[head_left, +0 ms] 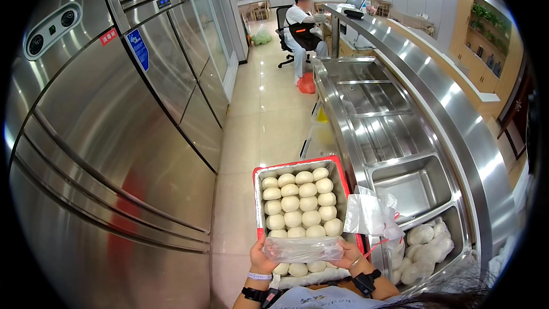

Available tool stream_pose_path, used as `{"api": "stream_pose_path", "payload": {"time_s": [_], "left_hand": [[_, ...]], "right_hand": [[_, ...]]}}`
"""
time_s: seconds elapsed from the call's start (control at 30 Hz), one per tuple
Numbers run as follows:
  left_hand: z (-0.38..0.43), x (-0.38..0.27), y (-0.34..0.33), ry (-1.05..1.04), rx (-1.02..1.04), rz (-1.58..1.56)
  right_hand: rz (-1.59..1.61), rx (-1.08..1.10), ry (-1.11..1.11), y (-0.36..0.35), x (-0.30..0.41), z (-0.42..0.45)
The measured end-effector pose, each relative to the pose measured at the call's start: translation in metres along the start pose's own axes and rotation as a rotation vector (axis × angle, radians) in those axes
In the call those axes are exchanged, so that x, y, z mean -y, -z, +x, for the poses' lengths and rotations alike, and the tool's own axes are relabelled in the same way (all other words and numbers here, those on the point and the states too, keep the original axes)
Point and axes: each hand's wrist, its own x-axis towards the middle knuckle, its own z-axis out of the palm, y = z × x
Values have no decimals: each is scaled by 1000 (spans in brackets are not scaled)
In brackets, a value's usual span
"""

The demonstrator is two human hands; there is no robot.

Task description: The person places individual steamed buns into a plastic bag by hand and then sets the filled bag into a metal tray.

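Observation:
Between my left hand (262, 258) and my right hand (349, 255), a clear plastic bag (303, 249) is stretched sideways, gripped at both ends. It lies over rows of round white steamed buns (293, 219), which fill a deep box with a red rim (299, 164). Part of the front rows is hidden by the bag. To the right, a stack of clear plastic bags (363, 214) with red ties rests on the steel counter's edge. Behind it, a steel well holds bagged white buns (422, 251).
Stainless steel cabinets (128, 128) line the left side. On the right runs a steel serving counter (461, 137) with sunken pans (411, 184). Farther along the tiled aisle, a person (302, 30) sits on an office chair, a red plastic bag (306, 83) at their feet.

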Motion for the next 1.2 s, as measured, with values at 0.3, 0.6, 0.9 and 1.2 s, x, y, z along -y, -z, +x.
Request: {"api": "stream_pose_path", "payload": {"time_s": [0.3,0.6,0.9,1.2], "left_hand": [[29,24,-43,-265,174,-289],[130,45,-16,-493,-4,586],[285,28,-20,-476,-242,969],[396,-5,86,-459,-297,1438]], "right_hand": [[497,360,257,-65,4,38],[135,-188,469,-13,55,135],[-1071,-718,243,105,158,250],[-1286,-831,-27,126,213,347]]}}
